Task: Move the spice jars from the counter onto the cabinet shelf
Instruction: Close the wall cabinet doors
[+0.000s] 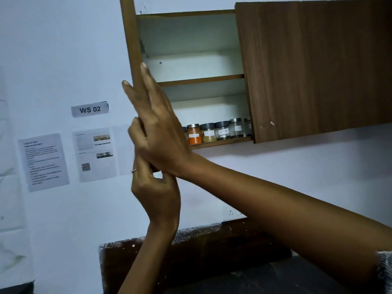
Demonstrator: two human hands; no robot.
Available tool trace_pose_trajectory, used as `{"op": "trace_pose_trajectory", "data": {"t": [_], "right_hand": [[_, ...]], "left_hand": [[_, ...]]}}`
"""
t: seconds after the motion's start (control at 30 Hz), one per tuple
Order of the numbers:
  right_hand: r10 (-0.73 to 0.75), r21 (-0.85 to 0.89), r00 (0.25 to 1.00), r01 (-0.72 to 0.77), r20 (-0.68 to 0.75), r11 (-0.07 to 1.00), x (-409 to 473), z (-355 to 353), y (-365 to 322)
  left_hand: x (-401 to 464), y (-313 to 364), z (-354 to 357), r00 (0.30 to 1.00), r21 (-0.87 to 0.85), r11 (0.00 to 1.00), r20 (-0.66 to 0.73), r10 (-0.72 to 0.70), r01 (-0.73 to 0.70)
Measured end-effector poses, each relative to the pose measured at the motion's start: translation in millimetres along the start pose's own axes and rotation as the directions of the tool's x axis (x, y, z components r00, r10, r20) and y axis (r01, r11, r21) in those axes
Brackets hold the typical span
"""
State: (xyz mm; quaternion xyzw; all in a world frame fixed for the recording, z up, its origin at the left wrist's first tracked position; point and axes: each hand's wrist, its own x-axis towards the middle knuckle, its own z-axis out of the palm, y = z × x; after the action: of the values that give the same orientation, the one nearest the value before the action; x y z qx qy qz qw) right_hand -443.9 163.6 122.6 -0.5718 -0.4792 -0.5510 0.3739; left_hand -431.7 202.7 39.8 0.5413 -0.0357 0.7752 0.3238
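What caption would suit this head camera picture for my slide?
Both hands, right over left, on the open cabinet door; spice jars lined up on the bottom shelf.

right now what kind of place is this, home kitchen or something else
Probably a kitchen-style workstation in a lab or test setup, not a home: a wall cabinet holds labelled spice jars, while a "WS 02" sign and printed instruction sheets are stuck to the wall.

A "WS 02" label is stuck on the white wall at nine o'clock. Below it hang printed sheets, text too blurred to read. A dark speckled ledge, possibly stone, runs at six o'clock.
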Motion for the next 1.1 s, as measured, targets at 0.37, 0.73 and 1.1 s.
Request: {"op": "trace_pose_trajectory", "data": {"t": [0.37, 0.73, 1.1], "right_hand": [[0.063, -0.156, 0.994, -0.076, -0.086, 0.985, -19.4, -81.8, 84.1], [0.357, -0.082, 0.900, -0.387, -0.250, 0.918, -40.5, -123.0, 188.8], [0.398, -0.120, 0.909, -0.412, -0.123, 0.903, -54.4, -137.1, 294.1]], "left_hand": [[-50.4, 38.4, 79.5, 0.922, -0.159, 0.986, 0.374, 0.100, -0.042], [-94.7, 27.7, 190.8, 0.812, -0.142, 0.953, 0.499, 0.302, -0.268], [-126.7, -6.6, 280.8, 0.711, -0.007, 0.823, 0.500, 0.494, -0.567]]}}
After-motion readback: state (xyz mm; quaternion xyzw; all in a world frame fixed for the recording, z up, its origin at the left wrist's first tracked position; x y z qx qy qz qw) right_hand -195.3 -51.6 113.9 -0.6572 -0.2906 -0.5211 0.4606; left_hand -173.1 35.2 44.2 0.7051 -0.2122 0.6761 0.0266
